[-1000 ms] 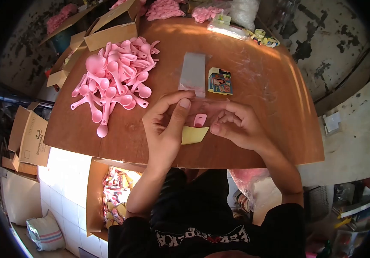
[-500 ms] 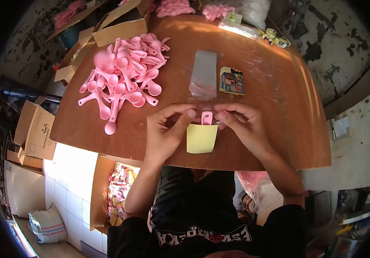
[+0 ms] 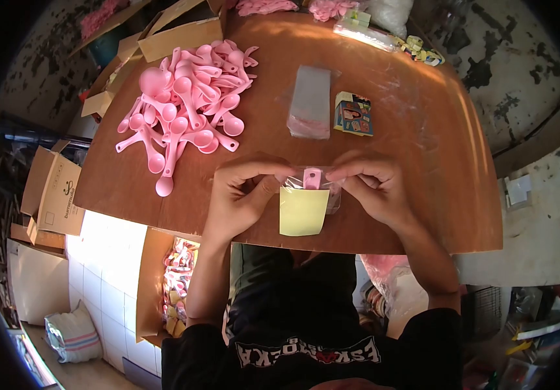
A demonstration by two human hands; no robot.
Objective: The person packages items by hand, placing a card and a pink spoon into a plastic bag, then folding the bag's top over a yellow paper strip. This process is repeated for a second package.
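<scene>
A clear plastic bag [image 3: 334,199] is pinched at its upper corners between my two hands. My left hand [image 3: 246,195] grips its left side, thumb against fingers, and my right hand [image 3: 372,188] grips its right side. Inside the bag stands a pink measuring spoon, only its holed handle end [image 3: 312,178] showing. A pale yellow card [image 3: 303,213] covers the part below. Beyond my hands lie a stack of clear bags [image 3: 310,104] and a small stack of printed cards [image 3: 354,114]. To the left is a heap of pink measuring spoons [image 3: 189,97].
Open cardboard boxes [image 3: 185,38] stand at the table's back left. Bags of pink pieces [image 3: 263,6] and a clear roll [image 3: 365,38] lie along the far edge. Below the near edge, a box holds packed items [image 3: 179,276]. The brown table [image 3: 416,214] curves around me.
The plastic over the handle has been drawn down toward the card, its edge now just above the handle. My fingers have shifted slightly at the corners, and the view has tilted a little.
</scene>
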